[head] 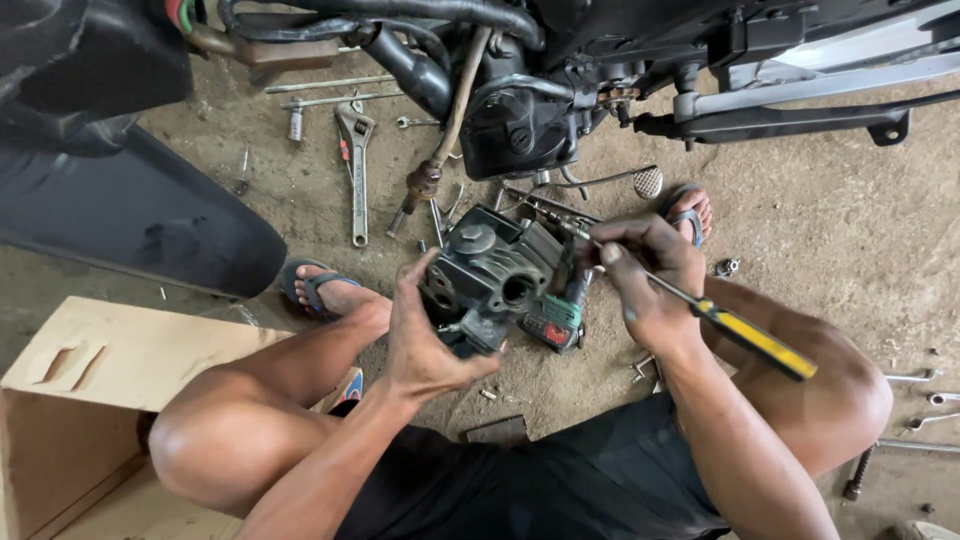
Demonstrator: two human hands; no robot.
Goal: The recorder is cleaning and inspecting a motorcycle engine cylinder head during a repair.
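A dark, greasy engine cylinder head (495, 272) is held just above the dirt floor between my knees. My left hand (425, 335) grips its lower left side from beneath. My right hand (645, 275) is closed on a screwdriver (745, 335) with a yellow and black handle, whose metal shaft points left toward the top of the part. A green and black power tool (553, 320) lies on the ground right behind the part, partly hidden by it.
A motorcycle (520, 110) stands over the far side, its front tyre (130, 215) at left. An adjustable wrench (355, 165), rods and small spanners lie on the floor. A cardboard box (90, 400) sits at lower left. More wrenches (915, 400) lie at right.
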